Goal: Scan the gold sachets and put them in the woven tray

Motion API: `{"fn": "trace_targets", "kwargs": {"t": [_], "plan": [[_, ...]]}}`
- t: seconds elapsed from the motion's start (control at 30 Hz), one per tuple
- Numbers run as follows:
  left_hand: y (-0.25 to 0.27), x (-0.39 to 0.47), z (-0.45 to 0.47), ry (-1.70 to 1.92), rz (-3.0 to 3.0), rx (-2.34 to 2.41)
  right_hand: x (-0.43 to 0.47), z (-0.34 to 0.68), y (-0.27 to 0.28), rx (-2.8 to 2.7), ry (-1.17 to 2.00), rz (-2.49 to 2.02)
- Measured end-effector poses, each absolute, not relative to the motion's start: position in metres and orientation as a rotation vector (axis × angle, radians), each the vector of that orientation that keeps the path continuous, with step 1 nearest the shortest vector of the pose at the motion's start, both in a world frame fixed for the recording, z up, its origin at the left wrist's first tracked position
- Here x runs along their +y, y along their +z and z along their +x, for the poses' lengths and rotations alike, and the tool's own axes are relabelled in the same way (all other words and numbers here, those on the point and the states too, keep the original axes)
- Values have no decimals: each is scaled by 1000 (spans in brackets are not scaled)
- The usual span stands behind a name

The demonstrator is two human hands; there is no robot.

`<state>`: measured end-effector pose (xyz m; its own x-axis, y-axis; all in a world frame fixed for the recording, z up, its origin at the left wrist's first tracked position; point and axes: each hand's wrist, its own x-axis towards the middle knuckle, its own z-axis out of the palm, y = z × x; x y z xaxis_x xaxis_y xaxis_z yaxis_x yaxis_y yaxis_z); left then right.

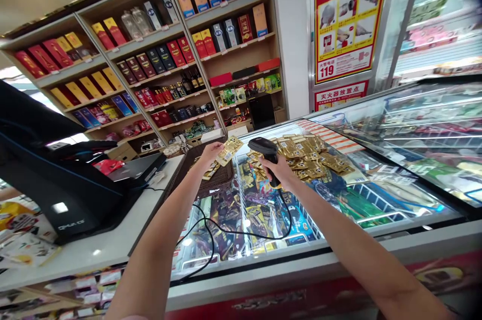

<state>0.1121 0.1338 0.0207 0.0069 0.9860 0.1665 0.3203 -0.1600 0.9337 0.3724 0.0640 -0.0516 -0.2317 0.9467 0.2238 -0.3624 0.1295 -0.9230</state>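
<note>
Pinched in my left hand (213, 151) is a flat gold packet (229, 150), held up over the edge of a dark woven basket (222, 182). More gold packets lie inside that basket. My right hand (277, 168) is wrapped round the grip of a black barcode scanner (263, 147), whose head points left toward the held packet. A black cable (241, 232) loops from the scanner's base across the freezer's glass top. Just behind and right of the scanner, a spread pile of gold packets (305, 153) rests on the glass.
A chest freezer (263, 260) with wrapped goods under its glass stretches to the right. On the left counter (98, 247) stands a black checkout terminal (71, 179). Shelves of boxed bottles (158, 61) line the back wall, beside a red poster (348, 19).
</note>
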Motion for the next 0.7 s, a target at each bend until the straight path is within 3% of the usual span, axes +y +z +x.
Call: {"fn": "trace_targets", "kwargs": {"t": [0.3,0.7], "plan": [[10,114,86,1364,1345,1469,48,361,-56,-1704,1407,-804],[6,118,63,1366,1226,1620,36,357,-46,-1689,1375,-875]]}}
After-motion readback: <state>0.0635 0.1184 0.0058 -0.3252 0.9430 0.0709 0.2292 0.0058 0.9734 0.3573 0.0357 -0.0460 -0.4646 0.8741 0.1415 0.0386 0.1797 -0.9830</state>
